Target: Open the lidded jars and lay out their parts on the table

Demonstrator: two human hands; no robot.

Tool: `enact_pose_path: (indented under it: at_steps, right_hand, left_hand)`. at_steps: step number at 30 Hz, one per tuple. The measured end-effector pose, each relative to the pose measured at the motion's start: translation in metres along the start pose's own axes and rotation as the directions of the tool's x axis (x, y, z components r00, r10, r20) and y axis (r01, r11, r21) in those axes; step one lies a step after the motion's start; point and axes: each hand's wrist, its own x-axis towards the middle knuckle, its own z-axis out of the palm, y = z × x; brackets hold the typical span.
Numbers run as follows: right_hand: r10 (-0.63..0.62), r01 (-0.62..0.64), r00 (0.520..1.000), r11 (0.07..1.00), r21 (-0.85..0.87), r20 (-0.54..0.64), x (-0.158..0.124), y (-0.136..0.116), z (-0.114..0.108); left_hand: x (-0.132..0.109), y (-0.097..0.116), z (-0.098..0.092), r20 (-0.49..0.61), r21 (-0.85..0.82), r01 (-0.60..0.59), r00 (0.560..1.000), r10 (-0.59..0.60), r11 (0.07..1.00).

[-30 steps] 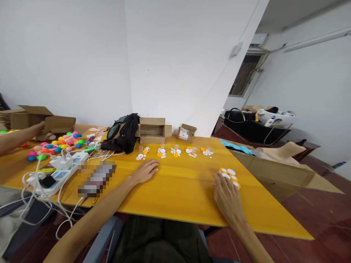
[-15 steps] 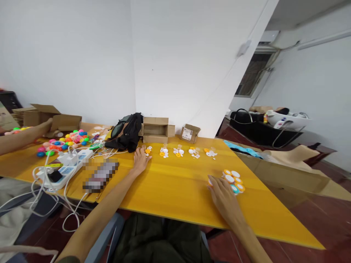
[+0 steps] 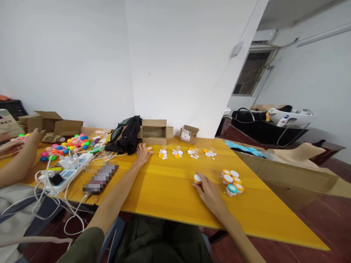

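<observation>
My right hand (image 3: 207, 191) is closed around a small tub with an orange-rimmed white lid (image 3: 197, 178), held at the table. To its right stands a cluster of similar lidded tubs (image 3: 228, 179), one with a teal rim (image 3: 233, 188). My left hand (image 3: 143, 154) lies at the far side with fingers spread over a small pile of white and orange pieces (image 3: 149, 148), partly hidden by it. Rightward from there runs a row of similar piles, each with flat white pieces (image 3: 165, 157), an orange ring (image 3: 177, 156) and a clear cup (image 3: 196, 150).
An open cardboard box (image 3: 154, 140), a smaller box (image 3: 189, 134) and a black bag (image 3: 127, 137) stand along the wall. Left are a power strip (image 3: 72, 171) with cables, a blurred-out phone (image 3: 101, 179) and coloured balls (image 3: 65, 146). A co-worker's arms (image 3: 20, 160) reach in beyond.
My right hand has moved left, carrying the tub away from the cluster and uncovering the teal-rimmed one. My left hand has shifted slightly over its pile. The co-worker's arm has drawn back from the box.
</observation>
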Motion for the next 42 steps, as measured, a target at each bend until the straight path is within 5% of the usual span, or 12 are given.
enact_pose_path:
  at_steps: [10,16,18,20,22,24,26,33,42]
  right_hand:
    - [0.056,-0.142,0.972,0.913,0.383,0.228,0.045,-0.054,0.034]
    - [0.02,-0.159,0.948,0.893,0.422,0.317,0.082,-0.086,0.053]
    - [0.012,-0.148,0.949,0.898,0.414,0.314,0.085,-0.089,0.056]
    - [0.023,-0.145,0.958,0.899,0.412,0.287,0.084,-0.088,0.057]
    - [0.044,-0.15,0.969,0.889,0.433,0.244,0.081,-0.084,0.056]
    - [0.075,-0.171,0.973,0.87,0.463,0.217,0.078,-0.08,0.053]
    - [0.118,-0.215,0.967,0.852,0.478,0.226,0.077,-0.078,0.05]
    - [0.124,-0.255,0.957,0.785,0.564,0.26,0.08,-0.082,0.042]
    - [0.161,-0.283,0.956,0.721,0.633,0.244,0.078,-0.083,0.043]
  left_hand:
    - [0.005,0.001,-0.006,-0.185,-0.279,-0.041,0.983,-0.012,0.959]
    - [-0.021,0.015,-0.019,-0.29,-0.393,-0.112,0.957,-0.007,0.913]
    - [-0.041,0.031,-0.022,-0.231,-0.442,-0.155,0.971,0.055,0.884]
    - [-0.063,0.052,-0.025,-0.084,-0.499,-0.254,0.966,0.246,0.828]
    - [-0.081,0.072,-0.028,0.081,-0.549,-0.384,0.86,0.504,0.743]
    - [-0.092,0.087,-0.032,0.15,-0.584,-0.434,0.773,0.617,0.686]
    - [-0.095,0.093,-0.036,0.163,-0.612,-0.416,0.766,0.622,0.673]
    - [-0.086,0.085,-0.038,0.221,-0.67,-0.205,0.862,0.456,0.713]
    - [-0.083,0.084,-0.033,0.307,-0.685,-0.067,0.876,0.371,0.725]
